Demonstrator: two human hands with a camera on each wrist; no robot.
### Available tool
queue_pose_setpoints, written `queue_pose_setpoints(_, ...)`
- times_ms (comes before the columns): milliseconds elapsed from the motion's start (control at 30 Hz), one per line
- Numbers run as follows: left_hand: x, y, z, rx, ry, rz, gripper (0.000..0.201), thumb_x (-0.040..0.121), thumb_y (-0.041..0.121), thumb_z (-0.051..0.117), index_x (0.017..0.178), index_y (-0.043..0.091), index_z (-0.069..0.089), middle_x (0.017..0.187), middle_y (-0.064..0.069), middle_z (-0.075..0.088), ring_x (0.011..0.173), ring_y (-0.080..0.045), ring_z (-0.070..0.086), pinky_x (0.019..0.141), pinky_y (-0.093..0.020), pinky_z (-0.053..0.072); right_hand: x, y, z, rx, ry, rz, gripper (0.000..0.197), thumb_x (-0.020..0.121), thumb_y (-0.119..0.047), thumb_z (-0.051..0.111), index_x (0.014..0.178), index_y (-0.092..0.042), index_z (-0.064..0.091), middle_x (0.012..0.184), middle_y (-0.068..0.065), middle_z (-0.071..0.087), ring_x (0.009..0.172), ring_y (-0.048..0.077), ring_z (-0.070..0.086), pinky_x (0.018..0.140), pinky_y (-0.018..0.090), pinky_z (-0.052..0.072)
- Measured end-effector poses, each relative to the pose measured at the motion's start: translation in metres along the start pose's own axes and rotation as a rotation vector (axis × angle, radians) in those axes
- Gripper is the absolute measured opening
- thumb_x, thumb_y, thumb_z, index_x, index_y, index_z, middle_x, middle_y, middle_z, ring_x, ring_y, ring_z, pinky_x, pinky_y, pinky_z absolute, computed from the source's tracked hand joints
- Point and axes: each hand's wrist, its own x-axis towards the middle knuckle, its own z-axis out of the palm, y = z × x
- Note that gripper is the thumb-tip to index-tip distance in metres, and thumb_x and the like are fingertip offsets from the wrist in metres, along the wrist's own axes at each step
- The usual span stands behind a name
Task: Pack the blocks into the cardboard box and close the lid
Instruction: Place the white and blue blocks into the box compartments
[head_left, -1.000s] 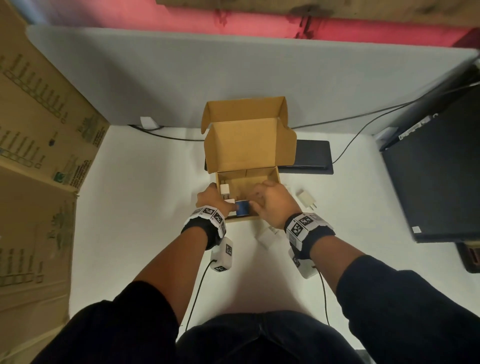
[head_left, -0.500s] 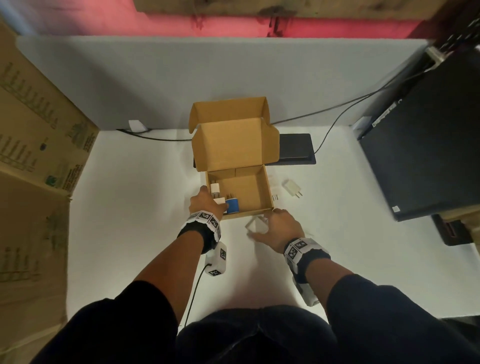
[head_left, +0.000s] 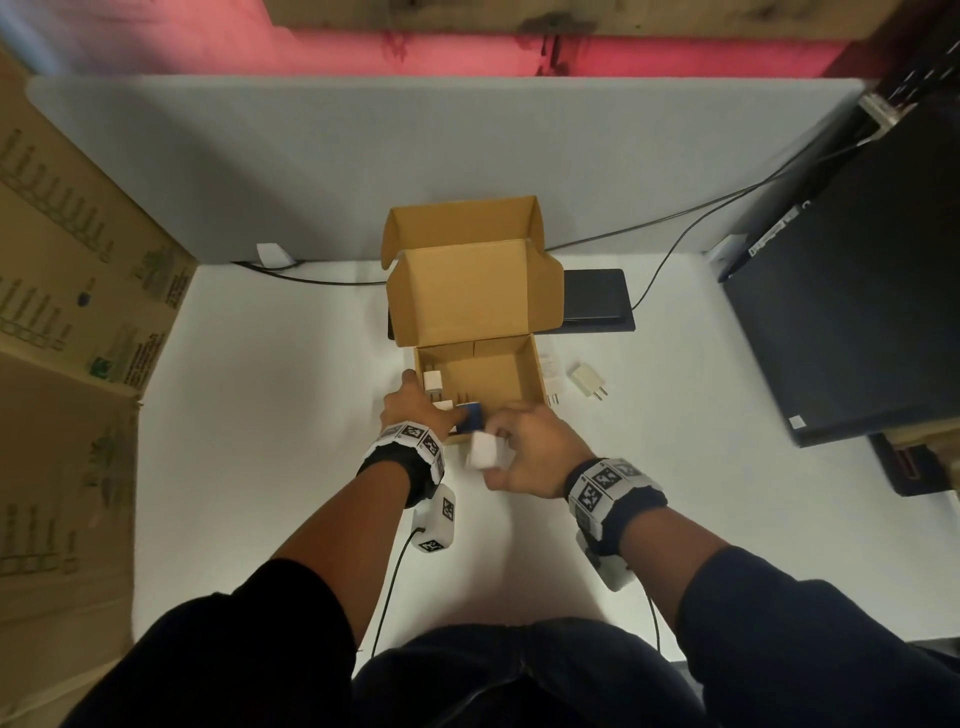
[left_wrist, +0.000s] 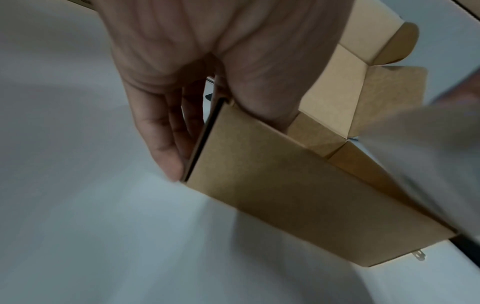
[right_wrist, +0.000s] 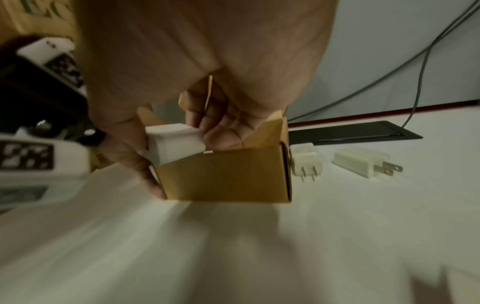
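Note:
A small cardboard box (head_left: 522, 364) stands open on the white table, its lid (head_left: 475, 291) tipped up at the back. Inside, along its left wall, sit two white charger blocks (head_left: 432, 382) and a blue one (head_left: 471, 417). My left hand (head_left: 415, 410) grips the box's near-left corner (left_wrist: 207, 148), fingers outside the wall, thumb over the rim. My right hand (head_left: 524, 449) pinches a white block (head_left: 483, 451) just above the box's front wall (right_wrist: 226, 174); in the right wrist view the white block (right_wrist: 174, 144) sits between thumb and fingers.
Two more white plug blocks (head_left: 588, 381) (right_wrist: 306, 158) lie on the table just right of the box. A dark flat pad (head_left: 597, 299) with a cable lies behind it. A black case (head_left: 852, 291) stands at right, large cartons (head_left: 78, 312) at left.
My right hand picked a white block up from the table in front of the box and lifted it toward the box's front edge. The left hand kept its hold on the box.

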Motion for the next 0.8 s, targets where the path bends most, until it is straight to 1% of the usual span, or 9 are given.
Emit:
queue_pose_setpoints(67,0.001,-0.001,-0.001,-0.003,-0.004,0.006,0.071,0.065,0.053,0.088,0.116,0.02,0.051,0.112,-0.007,0.067,0.098,-0.033,0.068,0.083,-0.041,0.059,0.014,-0.003,-0.008,-0.001,0.058,-0.02,0.042,0.066,-0.041,0.08,0.102,-0.023,0.067,0.098,-0.006,0.055,0.085,0.017,0.057,0.074,0.039,0.055)
queue_pose_setpoints(133,0.001,-0.003,-0.001,0.008,-0.011,0.029,0.066,0.067,0.05,0.087,0.114,0.02,0.052,0.111,-0.009,0.068,0.096,-0.034,0.069,0.085,-0.044,0.06,0.029,-0.007,-0.016,-0.055,0.099,-0.003,0.049,0.073,-0.038,0.079,0.117,-0.025,0.065,0.11,-0.004,0.057,0.097,0.02,0.059,0.081,0.041,0.055)
queue_pose_setpoints(200,0.003,-0.005,-0.001,0.013,-0.027,0.057,0.073,0.062,0.055,0.088,0.116,0.021,0.052,0.112,-0.007,0.068,0.098,-0.033,0.069,0.084,-0.044,0.06,0.045,-0.008,-0.021,-0.105,0.142,0.03,0.052,0.08,-0.034,0.077,0.128,-0.026,0.061,0.12,-0.002,0.056,0.103,0.023,0.06,0.085,0.04,0.054)
queue_pose_setpoints(233,0.004,-0.007,-0.001,0.016,-0.033,0.066,0.076,0.06,0.056,0.089,0.117,0.021,0.052,0.114,-0.007,0.068,0.099,-0.033,0.069,0.085,-0.044,0.06,0.052,-0.009,-0.022,-0.136,0.159,0.044,0.051,0.082,-0.033,0.076,0.13,-0.026,0.06,0.125,-0.001,0.056,0.106,0.025,0.061,0.087,0.041,0.055)
queue_pose_setpoints(300,0.006,-0.009,0.001,0.022,-0.036,0.082,0.075,0.062,0.054,0.089,0.117,0.021,0.052,0.116,-0.007,0.069,0.1,-0.033,0.07,0.085,-0.045,0.061,0.064,-0.009,-0.022,-0.21,0.163,0.067,0.052,0.084,-0.033,0.075,0.132,-0.023,0.058,0.133,0.0,0.054,0.111,0.029,0.061,0.089,0.041,0.055)
queue_pose_setpoints(400,0.007,-0.012,0.003,0.014,-0.04,0.087,0.071,0.064,0.052,0.089,0.117,0.022,0.051,0.116,-0.008,0.068,0.1,-0.033,0.068,0.086,-0.045,0.06,0.079,-0.009,-0.02,-0.28,0.132,0.083,0.052,0.086,-0.031,0.074,0.133,-0.02,0.057,0.141,0.001,0.049,0.113,0.032,0.061,0.088,0.041,0.053)
queue_pose_setpoints(533,0.011,-0.015,0.006,0.022,-0.043,0.101,0.072,0.067,0.051,0.089,0.119,0.02,0.049,0.116,-0.009,0.067,0.102,-0.033,0.066,0.085,-0.043,0.057,0.092,-0.006,-0.012,-0.311,0.095,0.072,0.052,0.083,-0.025,0.076,0.131,-0.015,0.058,0.142,0.004,0.047,0.11,0.037,0.062,0.09,0.044,0.055)
queue_pose_setpoints(633,0.012,-0.016,0.007,0.021,-0.043,0.101,0.071,0.067,0.05,0.088,0.118,0.021,0.048,0.115,-0.009,0.066,0.101,-0.033,0.066,0.083,-0.043,0.057,0.098,-0.005,-0.006,-0.327,0.079,0.093,0.049,0.084,-0.024,0.075,0.128,-0.013,0.058,0.14,0.006,0.046,0.108,0.038,0.062,0.09,0.045,0.055)
queue_pose_setpoints(800,0.011,-0.016,0.009,-0.005,-0.046,0.092,0.07,0.066,0.048,0.088,0.118,0.022,0.047,0.112,-0.007,0.064,0.098,-0.032,0.066,0.084,-0.046,0.059,0.101,-0.006,0.001,-0.299,0.086,0.062,0.051,0.086,-0.013,0.072,0.133,-0.016,0.053,0.13,0.011,0.052,0.107,0.039,0.062,0.086,0.044,0.055)
